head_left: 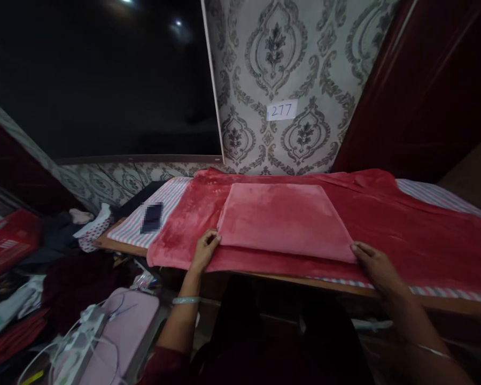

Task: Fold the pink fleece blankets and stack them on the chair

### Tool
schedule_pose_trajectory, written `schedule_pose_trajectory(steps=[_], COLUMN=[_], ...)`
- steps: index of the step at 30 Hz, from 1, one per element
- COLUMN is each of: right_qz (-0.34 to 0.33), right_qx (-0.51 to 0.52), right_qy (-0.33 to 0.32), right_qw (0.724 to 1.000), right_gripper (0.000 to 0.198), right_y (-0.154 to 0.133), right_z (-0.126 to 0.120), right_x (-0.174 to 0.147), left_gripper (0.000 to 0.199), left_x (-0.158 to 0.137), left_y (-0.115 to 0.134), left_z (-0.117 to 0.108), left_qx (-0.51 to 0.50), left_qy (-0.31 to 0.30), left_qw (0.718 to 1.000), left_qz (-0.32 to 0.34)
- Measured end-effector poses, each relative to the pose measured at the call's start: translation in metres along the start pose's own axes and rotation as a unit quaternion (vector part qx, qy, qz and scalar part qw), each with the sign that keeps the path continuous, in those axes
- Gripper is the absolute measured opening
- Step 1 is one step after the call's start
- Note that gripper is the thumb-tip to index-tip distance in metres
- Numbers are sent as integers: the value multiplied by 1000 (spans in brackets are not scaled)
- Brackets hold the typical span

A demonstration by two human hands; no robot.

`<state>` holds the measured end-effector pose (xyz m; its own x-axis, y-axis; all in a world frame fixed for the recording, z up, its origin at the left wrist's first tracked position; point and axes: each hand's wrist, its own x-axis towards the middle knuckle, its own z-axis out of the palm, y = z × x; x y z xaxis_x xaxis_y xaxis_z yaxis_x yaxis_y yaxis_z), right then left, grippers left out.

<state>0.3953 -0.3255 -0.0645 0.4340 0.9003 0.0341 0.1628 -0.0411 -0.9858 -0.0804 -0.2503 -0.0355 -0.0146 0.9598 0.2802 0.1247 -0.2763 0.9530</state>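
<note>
- Tabletop (457, 307) shows its wooden edge at the front; cloth hides most of the rest
- Red blanket (409, 230) spreads over it, reaching far to the right
- Folded pink cloth (284, 219) lies on the blanket, between both hands and just beyond them, long axis left to right; whether it belongs to the blanket is hard to tell
- Right hand (371, 259) pinches its near right corner, the underside of the grip hidden
- Left hand (205, 248) pinches the near left corner, so neither is nearer
- Dark rectangle (151, 218) at left is pixelated beyond recognition
</note>
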Motion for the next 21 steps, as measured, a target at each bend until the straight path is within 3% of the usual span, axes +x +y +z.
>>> schedule_pose_trajectory(steps=[4,7,11,21], right_qz=[3,8,34,75], right_qx=[63,69,92,97], right_qy=[47,54,17,0], right_qw=[997,996,995,992], right_gripper=[40,37,35,36], right_y=[-3,-8,-5,7], right_z=[4,6,5,5], right_x=[-5,-8,-6,15], left_gripper=[35,36,35,31], left_x=[-1,0,-1,25], left_y=[-4,-4,-3,7], left_z=[-4,-5,0,21], left_qx=[-42,-26,14,200], left_qy=[37,26,11,98], left_qw=[998,999,1000,973], left_qz=[-31,-29,-17,65])
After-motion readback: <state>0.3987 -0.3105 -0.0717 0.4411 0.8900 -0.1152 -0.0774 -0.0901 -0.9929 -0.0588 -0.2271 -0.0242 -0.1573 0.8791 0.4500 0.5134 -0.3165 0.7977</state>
